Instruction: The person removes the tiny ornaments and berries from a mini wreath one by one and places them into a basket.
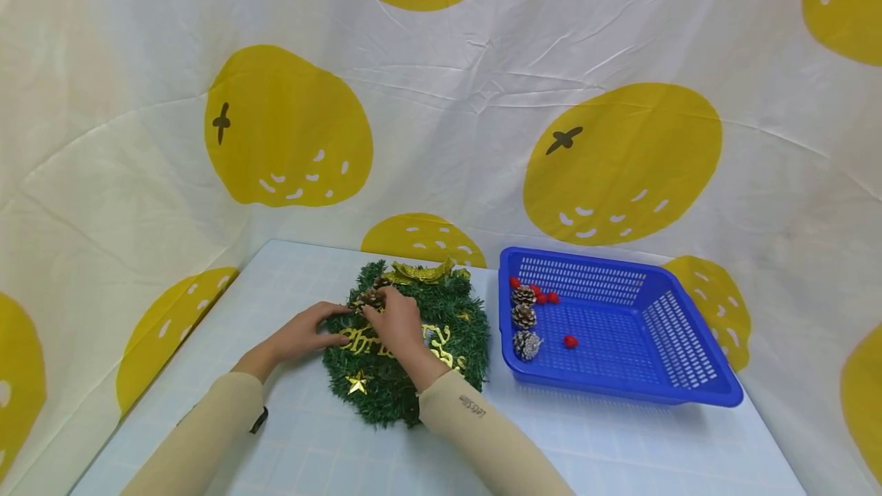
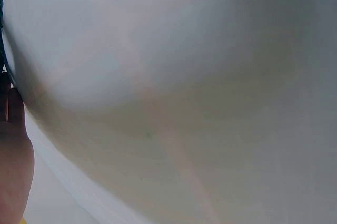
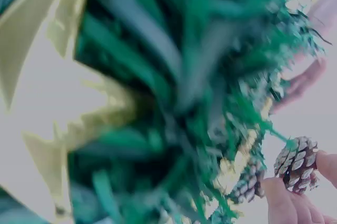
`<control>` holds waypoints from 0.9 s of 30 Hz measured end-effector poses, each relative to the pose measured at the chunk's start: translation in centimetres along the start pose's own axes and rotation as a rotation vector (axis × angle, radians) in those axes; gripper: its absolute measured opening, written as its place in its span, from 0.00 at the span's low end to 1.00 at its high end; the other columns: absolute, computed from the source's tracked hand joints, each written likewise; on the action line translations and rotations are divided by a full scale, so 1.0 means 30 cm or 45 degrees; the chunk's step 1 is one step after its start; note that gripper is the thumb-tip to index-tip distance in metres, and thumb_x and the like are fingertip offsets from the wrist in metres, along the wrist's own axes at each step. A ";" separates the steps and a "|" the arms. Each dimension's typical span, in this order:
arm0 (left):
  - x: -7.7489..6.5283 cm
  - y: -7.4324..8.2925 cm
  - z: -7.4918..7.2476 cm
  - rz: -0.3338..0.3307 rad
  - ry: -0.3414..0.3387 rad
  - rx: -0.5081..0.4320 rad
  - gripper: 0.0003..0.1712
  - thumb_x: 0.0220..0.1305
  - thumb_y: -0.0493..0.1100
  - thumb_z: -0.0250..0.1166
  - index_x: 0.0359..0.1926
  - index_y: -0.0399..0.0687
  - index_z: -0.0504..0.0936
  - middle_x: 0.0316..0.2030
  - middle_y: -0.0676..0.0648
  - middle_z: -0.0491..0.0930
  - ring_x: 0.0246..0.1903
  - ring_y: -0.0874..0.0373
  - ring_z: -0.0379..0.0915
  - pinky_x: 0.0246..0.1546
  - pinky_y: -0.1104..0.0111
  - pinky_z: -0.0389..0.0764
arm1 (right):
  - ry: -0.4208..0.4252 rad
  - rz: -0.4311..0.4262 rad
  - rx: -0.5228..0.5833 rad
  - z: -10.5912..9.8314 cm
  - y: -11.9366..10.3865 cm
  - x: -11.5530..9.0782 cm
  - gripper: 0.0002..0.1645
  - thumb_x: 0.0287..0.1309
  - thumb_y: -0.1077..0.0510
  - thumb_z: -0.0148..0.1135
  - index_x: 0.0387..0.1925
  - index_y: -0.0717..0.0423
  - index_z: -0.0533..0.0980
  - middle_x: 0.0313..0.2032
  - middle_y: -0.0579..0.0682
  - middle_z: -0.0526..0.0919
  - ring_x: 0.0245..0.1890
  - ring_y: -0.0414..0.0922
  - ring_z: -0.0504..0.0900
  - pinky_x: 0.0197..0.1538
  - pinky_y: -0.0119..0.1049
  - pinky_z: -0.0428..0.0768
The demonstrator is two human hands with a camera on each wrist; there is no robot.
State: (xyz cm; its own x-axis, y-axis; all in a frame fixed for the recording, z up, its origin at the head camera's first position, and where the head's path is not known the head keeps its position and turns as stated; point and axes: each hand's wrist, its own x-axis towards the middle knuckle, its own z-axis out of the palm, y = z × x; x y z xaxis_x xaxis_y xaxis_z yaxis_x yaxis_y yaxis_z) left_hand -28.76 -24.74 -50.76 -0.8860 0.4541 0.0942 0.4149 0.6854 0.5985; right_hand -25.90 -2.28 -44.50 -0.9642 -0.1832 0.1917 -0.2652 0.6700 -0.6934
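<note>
A round green Christmas wreath (image 1: 400, 396) with gold lettering, gold stars and a gold bow lies on the table. My right hand (image 1: 400, 320) reaches over its upper left part and pinches a brown pine cone (image 3: 297, 163) with pale scale tips between thumb and fingers. A second pine cone (image 3: 247, 184) sits among the greenery close by in the right wrist view. At the wreath's left edge, my left hand (image 1: 299, 334) rests with thumb and fingers spread apart. Only part of the left hand (image 2: 16, 166) shows at the left border of the left wrist view.
Right of the wreath stands a blue plastic basket (image 1: 620, 389). Along its left side lie pine cones (image 1: 524, 317) and several red berries (image 1: 570, 341). The pale table (image 1: 289, 442) ends at a hanging cloth (image 1: 448, 144) printed with yellow fruit.
</note>
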 end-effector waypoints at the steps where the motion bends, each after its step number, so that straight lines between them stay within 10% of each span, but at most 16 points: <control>1: 0.000 0.000 0.000 -0.001 0.000 -0.001 0.37 0.61 0.59 0.68 0.65 0.44 0.73 0.61 0.38 0.72 0.62 0.38 0.65 0.61 0.42 0.66 | 0.004 -0.003 0.019 -0.009 -0.001 0.001 0.26 0.65 0.50 0.64 0.58 0.59 0.75 0.39 0.56 0.85 0.13 0.37 0.73 0.21 0.30 0.73; 14: 0.000 -0.001 -0.004 0.023 0.002 0.007 0.37 0.61 0.58 0.68 0.64 0.43 0.73 0.61 0.37 0.71 0.62 0.37 0.65 0.63 0.42 0.64 | 0.139 -0.030 0.065 -0.163 0.010 0.078 0.28 0.66 0.49 0.63 0.61 0.60 0.74 0.51 0.57 0.83 0.46 0.49 0.83 0.46 0.43 0.83; 27: -0.002 0.003 -0.002 0.026 0.001 0.018 0.37 0.61 0.59 0.68 0.65 0.44 0.73 0.61 0.37 0.71 0.62 0.37 0.64 0.62 0.42 0.65 | 0.209 0.027 0.104 -0.341 0.029 0.140 0.29 0.66 0.50 0.63 0.63 0.59 0.73 0.55 0.58 0.81 0.54 0.51 0.80 0.56 0.48 0.78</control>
State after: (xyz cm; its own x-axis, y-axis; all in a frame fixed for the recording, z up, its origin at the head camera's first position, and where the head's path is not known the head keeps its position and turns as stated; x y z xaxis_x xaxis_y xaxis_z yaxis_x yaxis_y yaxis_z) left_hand -28.69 -24.73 -50.65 -0.8776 0.4674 0.1067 0.4355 0.6842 0.5850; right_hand -30.15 4.88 -37.20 -0.9582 -0.0453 0.2825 -0.2504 0.6103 -0.7516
